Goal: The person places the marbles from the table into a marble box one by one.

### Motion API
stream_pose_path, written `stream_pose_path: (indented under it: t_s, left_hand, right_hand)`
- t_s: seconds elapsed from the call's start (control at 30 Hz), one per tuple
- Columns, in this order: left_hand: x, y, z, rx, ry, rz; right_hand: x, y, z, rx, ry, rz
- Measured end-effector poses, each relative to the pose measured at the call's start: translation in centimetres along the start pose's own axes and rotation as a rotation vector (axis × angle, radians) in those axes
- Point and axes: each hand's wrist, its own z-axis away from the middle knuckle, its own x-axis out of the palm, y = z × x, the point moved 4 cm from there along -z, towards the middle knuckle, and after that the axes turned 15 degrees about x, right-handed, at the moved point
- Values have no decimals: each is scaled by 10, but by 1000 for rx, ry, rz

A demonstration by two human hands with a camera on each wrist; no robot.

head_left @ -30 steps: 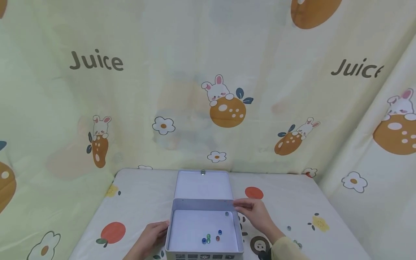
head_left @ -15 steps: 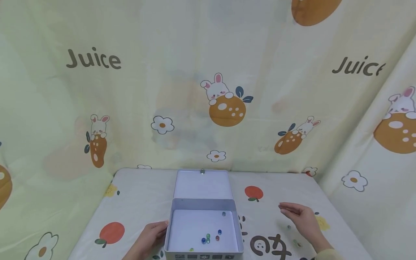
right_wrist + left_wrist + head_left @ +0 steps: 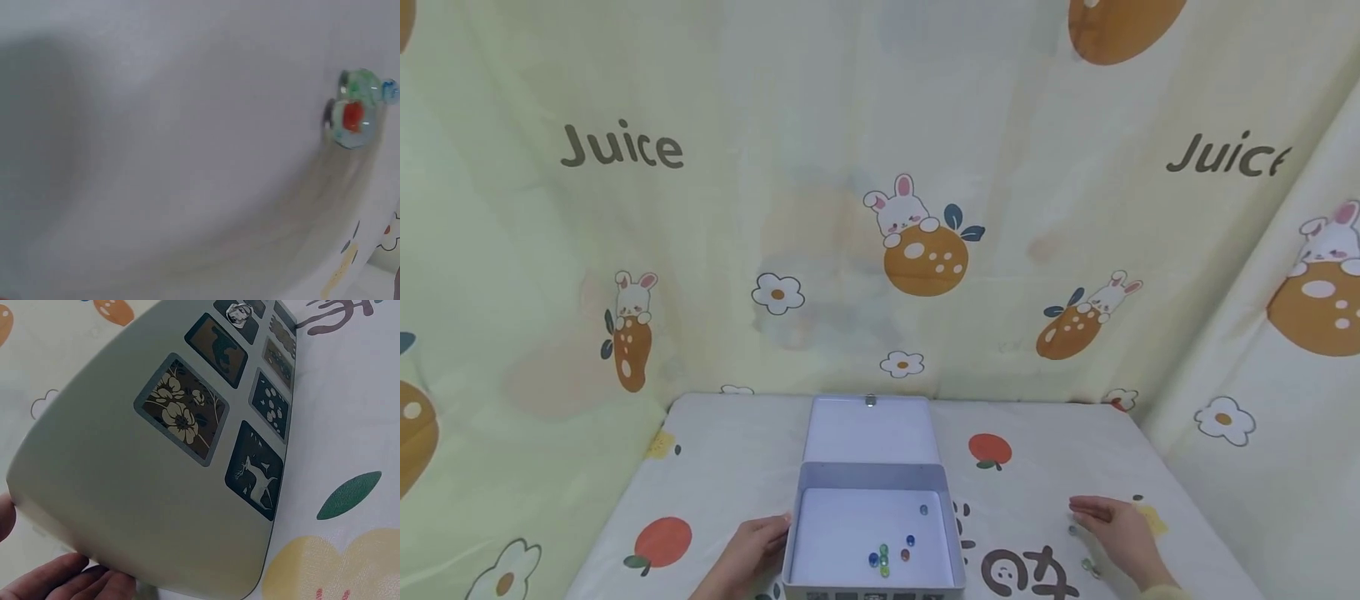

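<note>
A pale metal box (image 3: 850, 575) stands with its hinged lid (image 3: 871, 429) laid back in the head view. Inside lie several marbles, among them a blue marble (image 3: 874, 560), a reddish marble (image 3: 905, 555) and a yellow-green marble (image 3: 884, 572). My left hand (image 3: 751, 546) holds the box at its left side. The left wrist view shows those fingers (image 3: 81, 578) curled at the box's edge. My right hand (image 3: 1120, 537) hovers over the cloth with extended fingers, close to a loose marble (image 3: 1072, 530). More marbles (image 3: 1091, 567) lie below it; a red-and-clear marble (image 3: 353, 124) shows in the right wrist view.
The table is covered by a printed cloth (image 3: 730, 450) with fruit pictures. A hanging curtain (image 3: 820, 208) with bunny prints closes off the back, and more curtain (image 3: 1292, 467) hangs at the right. Small printed pictures (image 3: 187, 409) cover the box's outside.
My right hand has moved from the box's right rim to the marbles on the right. A yellow-green marble has appeared in the box and rolled beside the others. My left hand stays put.
</note>
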Motion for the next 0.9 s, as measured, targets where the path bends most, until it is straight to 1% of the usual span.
stream_pose_path:
  t_s: [0.07,0.2,0.33,0.53,0.63,0.77,0.8,0.9]
  left_hand:
    - [0,-2,1,-10,-4,1]
    - [1,-2,1,-12,-6,11]
    - [1,-1,1,8,-2,13]
    - [1,1,2,35,7,4]
    - [1,0,2,32,-3,14]
    - [1,-2,1,8,0,12]
    - [1,-2,1,7,1,10]
    - [0,0,0,15,1,3]
  right_hand:
    - [5,3,-2,11,-10,33]
    - [13,3,-2,38,-33,125]
    - [20,3,-1,50,-35,197]
    - [20,1,3,41,-36,217]
    - [20,4,3,47,-43,208]
    - [20,7,2,60,-55,187]
    - [19,6,2,62,-53,180]
    - [15,2,3,35,-24,148]
